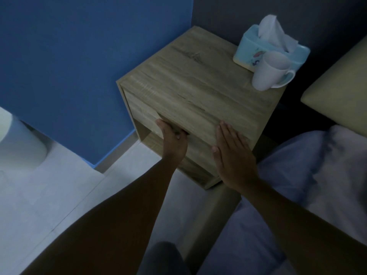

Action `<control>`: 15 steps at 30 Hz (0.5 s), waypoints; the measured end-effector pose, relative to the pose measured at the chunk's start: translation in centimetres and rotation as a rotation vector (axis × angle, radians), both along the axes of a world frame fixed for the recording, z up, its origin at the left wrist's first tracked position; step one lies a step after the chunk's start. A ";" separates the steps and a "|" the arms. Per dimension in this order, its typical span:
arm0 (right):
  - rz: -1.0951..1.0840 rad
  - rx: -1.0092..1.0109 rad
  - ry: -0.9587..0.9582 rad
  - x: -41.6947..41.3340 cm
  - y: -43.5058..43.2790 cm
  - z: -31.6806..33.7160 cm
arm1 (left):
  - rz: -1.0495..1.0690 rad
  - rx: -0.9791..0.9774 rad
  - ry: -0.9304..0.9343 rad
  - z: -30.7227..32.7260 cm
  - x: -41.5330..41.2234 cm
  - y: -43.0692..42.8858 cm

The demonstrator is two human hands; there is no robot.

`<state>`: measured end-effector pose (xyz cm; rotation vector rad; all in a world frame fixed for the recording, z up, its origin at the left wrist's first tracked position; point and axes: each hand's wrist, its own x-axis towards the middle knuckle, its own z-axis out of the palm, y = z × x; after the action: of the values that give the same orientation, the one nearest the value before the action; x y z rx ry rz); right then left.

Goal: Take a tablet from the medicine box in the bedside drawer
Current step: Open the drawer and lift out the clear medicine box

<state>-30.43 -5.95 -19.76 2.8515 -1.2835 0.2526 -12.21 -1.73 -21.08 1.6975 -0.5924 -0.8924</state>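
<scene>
My left hand (174, 140) with fingers curled under the drawer (145, 118) top edge, right hand (232, 153) flat, open on the nightstand (198, 80), holding nothing.

A bedroom in a home is showing here, dimly lit. A wooden bedside cabinet (198, 92) is standing at the centre of the frame, against a blue wall (79, 66) filling the upper left. A bed with pale bedding (309, 175) is lying along the right edge, its padded headboard (337, 92) rising at the upper right. A tissue box (256, 50) and a white mug (268, 72) are sitting on the cabinet's far corner. Pale floor tiles (59, 195) are running across the lower left.
</scene>
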 end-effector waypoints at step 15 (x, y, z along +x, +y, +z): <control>-0.008 0.045 0.014 0.1 0.0 0.6 | -0.028 0.088 0.175 1.1 1.7 3.6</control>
<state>-30.38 -5.91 -19.16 2.8790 -1.3148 0.2053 -10.50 1.85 -20.01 1.6717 -0.4652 -1.0886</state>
